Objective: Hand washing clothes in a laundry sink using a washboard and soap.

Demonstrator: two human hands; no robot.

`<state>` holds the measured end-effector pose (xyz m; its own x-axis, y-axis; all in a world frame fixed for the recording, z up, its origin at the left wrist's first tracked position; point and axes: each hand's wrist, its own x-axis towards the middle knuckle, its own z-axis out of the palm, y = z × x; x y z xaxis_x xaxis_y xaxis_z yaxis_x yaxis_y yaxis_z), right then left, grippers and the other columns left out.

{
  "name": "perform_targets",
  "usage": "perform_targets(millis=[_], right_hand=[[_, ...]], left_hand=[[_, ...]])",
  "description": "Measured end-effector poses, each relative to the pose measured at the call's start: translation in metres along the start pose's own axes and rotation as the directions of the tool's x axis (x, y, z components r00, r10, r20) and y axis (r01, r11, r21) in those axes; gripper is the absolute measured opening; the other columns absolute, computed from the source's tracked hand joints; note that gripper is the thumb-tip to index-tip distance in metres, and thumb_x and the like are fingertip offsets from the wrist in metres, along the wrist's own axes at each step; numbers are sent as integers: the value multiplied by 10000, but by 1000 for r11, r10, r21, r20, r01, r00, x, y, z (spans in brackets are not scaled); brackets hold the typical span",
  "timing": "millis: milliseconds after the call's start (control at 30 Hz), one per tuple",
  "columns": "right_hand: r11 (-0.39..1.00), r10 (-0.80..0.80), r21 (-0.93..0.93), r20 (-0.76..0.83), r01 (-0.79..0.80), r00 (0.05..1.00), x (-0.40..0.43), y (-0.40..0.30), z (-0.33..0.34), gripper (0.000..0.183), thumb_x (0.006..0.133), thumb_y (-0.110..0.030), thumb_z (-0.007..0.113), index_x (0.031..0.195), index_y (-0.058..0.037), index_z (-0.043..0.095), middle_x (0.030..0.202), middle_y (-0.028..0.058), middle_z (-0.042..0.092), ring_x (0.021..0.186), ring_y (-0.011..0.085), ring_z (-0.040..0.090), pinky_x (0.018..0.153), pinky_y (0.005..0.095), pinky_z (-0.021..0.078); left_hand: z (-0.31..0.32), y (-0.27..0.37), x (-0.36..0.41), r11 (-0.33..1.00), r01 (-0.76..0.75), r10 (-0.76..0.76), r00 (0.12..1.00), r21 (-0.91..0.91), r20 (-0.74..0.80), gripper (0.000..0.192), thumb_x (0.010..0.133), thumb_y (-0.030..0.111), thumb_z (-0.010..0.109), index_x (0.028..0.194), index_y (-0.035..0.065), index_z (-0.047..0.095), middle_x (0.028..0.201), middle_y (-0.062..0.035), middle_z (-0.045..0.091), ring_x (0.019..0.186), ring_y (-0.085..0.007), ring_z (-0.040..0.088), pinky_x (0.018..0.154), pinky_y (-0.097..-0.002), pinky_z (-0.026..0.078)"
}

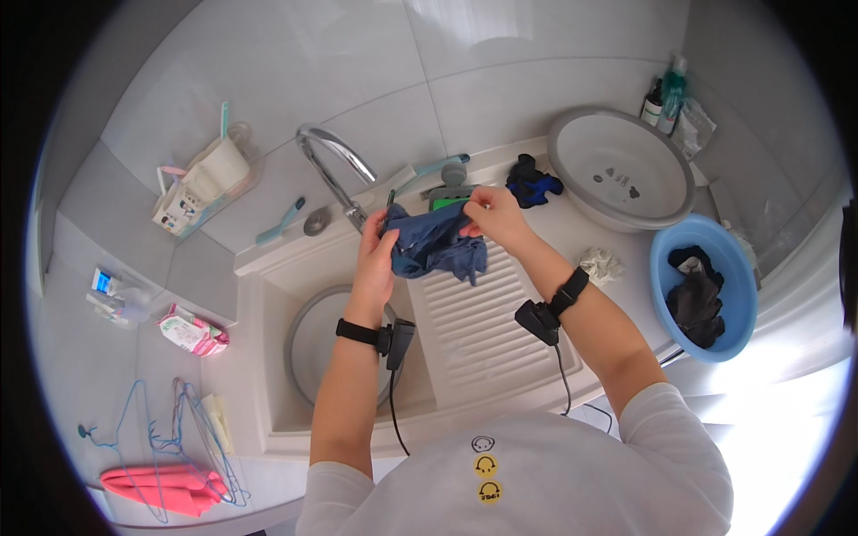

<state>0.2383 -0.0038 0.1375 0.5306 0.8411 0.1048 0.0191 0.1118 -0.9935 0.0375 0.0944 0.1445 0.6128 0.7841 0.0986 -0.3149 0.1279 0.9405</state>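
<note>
Both my hands hold up a small dark blue cloth garment (436, 238) above the sink's divider and ridged washboard (479, 321). On its left side, my left hand (377, 258) pinches the fabric between thumb and fingers. My right hand (495, 216) grips the upper right edge, and the cloth hangs in folds below. Behind the garment, a green block in a grey soap dish (450, 196) is partly covered. A crumpled black and blue cloth (533, 182) lies to the right of the dish. In the sink basin stands a grey washbasin (315, 335), partly behind my left forearm.
A chrome faucet (335, 161) arches behind my left hand. To the right are a large grey basin (620, 167), a blue basin (734, 315) with dark cloths inside, and a crumpled whitish cloth (601, 265). Brushes (281, 221) lie along the back ledge. Wire hangers (161, 435) hang at left.
</note>
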Motion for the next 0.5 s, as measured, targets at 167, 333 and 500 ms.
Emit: perform_targets(millis=[167, 333, 500], right_hand=[[691, 304, -706, 478, 154, 824, -8, -19, -14, 240, 734, -173, 617, 598, 20, 576, 558, 77, 592, 494, 159, 631, 499, 276, 503], [381, -31, -787, 514, 486, 857, 27, 34, -25, 217, 726, -288, 646, 674, -77, 642, 640, 135, 599, 662, 323, 594, 612, 413, 467], [320, -131, -860, 375, 397, 918, 90, 98, -15, 190, 766, -242, 601, 846, -71, 623, 862, 149, 609, 843, 316, 584, 703, 404, 480]], left_hand=[[25, -13, 6, 968, -135, 102, 981, 209, 163, 423, 822, 34, 462, 1243, 69, 450, 1117, -39, 502, 976, -144, 504, 864, -263, 406], [3, -98, -9, 761, -112, -213, 887, 639, 410, 434, 724, -36, 446, 1142, 29, 542, 1078, -67, 570, 1028, -177, 516, 901, -273, 388], [0, -130, -26, 668, -94, -237, 913, 738, 331, 373, 748, 79, 501, 1115, 108, 560, 1107, -101, 583, 1030, -286, 536, 900, -341, 415]])
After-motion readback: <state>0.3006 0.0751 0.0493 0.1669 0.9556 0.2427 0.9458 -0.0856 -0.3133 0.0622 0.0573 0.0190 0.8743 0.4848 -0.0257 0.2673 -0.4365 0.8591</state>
